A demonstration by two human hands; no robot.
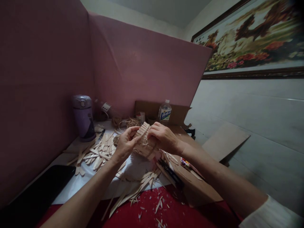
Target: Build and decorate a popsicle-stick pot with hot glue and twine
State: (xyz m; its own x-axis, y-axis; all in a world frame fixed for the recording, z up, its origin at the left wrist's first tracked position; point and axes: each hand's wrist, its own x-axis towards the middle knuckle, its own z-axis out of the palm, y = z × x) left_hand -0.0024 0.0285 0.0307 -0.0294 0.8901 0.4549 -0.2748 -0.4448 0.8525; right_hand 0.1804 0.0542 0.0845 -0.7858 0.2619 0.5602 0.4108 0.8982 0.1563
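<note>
A small structure of pale wooden sticks [144,150] is held up over the middle of the table, with a row of stick ends along its top. My left hand [127,142] grips its left side, thumb in front and fingers behind. On its upper right, my right hand [162,136] has its fingers curled and pressed together at the edge; whether they pinch a separate small piece is hidden. Loose sticks [104,148] lie in a heap to the left, and more sticks [144,182] are scattered below the structure.
A purple flask [84,118] and a dark flat object [45,183] are at the left. Behind stand a labelled bottle [165,112] and twine [133,123]. A black tool [171,172] lies near cardboard [201,190]; wood scraps dot the red cloth [128,215].
</note>
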